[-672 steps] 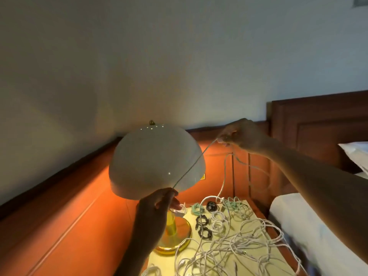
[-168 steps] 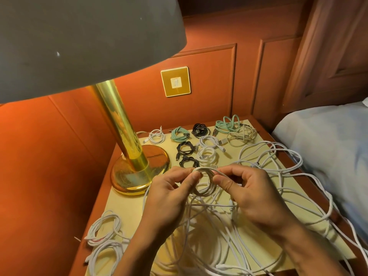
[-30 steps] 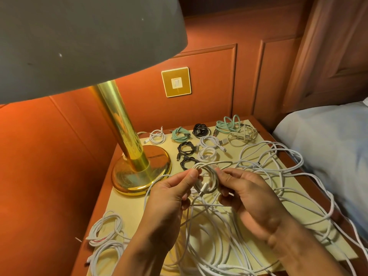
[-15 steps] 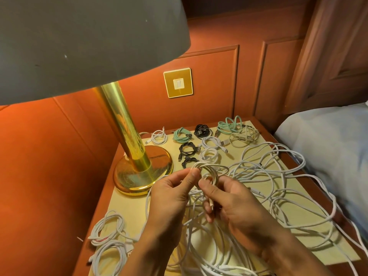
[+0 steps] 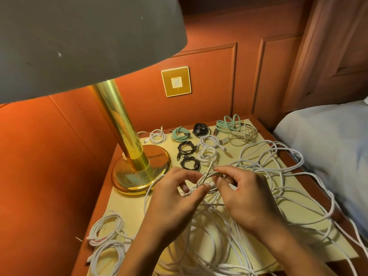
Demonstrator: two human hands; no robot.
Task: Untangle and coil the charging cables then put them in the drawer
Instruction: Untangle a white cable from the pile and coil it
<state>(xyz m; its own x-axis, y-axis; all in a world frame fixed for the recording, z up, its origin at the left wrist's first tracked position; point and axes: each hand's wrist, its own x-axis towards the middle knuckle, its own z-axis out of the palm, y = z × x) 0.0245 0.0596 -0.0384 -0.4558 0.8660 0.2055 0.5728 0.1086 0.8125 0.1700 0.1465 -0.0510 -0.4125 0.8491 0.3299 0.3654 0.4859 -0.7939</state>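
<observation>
Item: small white coil (image 5: 206,179), held just above the counter (image 5: 127,208), in front of the finished coils (image 5: 187,149). Left hand (image 5: 175,198) pinches its near rim; right hand (image 5: 246,196) pinches the opposite side. Recommended: pinch loops flat, wrap the tail snugly, clear of the loose tangle (image 5: 278,176).

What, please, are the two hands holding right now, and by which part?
One small white cable coil: the left hand pinches its near left side, the right hand pinches its far right side.
</observation>
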